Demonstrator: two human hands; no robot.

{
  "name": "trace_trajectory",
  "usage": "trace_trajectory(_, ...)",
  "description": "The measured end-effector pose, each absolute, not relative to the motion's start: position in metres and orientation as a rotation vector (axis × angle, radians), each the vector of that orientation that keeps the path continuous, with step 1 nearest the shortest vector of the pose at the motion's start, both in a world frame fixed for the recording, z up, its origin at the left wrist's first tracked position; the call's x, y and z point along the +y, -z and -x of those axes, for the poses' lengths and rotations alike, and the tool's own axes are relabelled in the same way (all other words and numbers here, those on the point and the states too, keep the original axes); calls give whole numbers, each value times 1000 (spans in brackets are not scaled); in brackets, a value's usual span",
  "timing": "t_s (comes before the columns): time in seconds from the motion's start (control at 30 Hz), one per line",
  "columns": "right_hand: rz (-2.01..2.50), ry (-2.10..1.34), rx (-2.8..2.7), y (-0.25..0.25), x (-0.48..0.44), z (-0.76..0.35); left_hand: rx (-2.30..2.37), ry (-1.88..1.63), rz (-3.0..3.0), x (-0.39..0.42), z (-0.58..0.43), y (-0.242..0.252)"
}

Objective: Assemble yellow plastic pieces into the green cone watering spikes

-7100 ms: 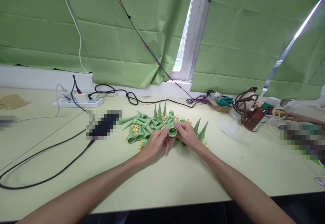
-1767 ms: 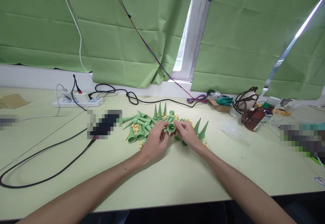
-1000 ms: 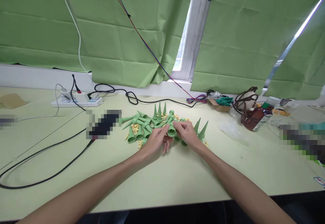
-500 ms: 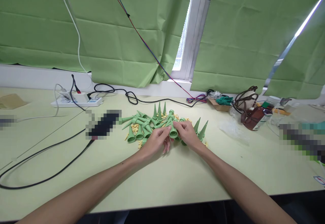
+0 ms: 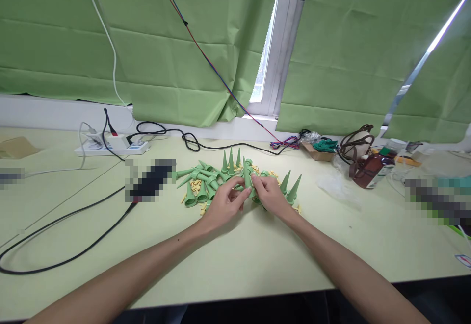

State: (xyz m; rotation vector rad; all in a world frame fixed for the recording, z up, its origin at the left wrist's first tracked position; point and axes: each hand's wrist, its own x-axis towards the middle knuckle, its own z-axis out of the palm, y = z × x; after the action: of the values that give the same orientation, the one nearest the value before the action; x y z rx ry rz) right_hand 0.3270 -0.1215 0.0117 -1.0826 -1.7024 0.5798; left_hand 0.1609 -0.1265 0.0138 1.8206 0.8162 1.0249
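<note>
A green plastic cone-shaped spike (image 5: 246,169) points upward between my hands, its lower end among the fingers. My left hand (image 5: 228,200) has its thumb and fingers closed around the lower left side of the spike. From the right, my right hand (image 5: 268,191) pinches the same spike with thumb and index finger. Behind and beside the hands lies a pile of similar green spikes (image 5: 202,194), some standing point up, others on their sides. Small yellow plastic pieces (image 5: 196,186) are scattered among them.
A white power strip (image 5: 110,145) with plugs and black cables stands at the back left. At the back right are a cardboard box (image 5: 318,152) with green material, a brown bottle (image 5: 373,169) and clear plastic bags (image 5: 338,189). Green curtains (image 5: 184,69) hang behind the table.
The held spike has turned from its open wide end facing me to its point upward. My left fingers have shifted up around it; my right hand has barely moved.
</note>
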Motion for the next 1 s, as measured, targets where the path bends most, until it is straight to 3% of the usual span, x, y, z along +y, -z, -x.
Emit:
trace_trajectory(0.57,1130,-655,-1725,-11,-123,-324,747,-1388,-2305,-120,-161,-4)
trace_trajectory(1.0,1090,-805,-1633,-12,-126,-322,757,-1409,-2317,-123,-162,-1)
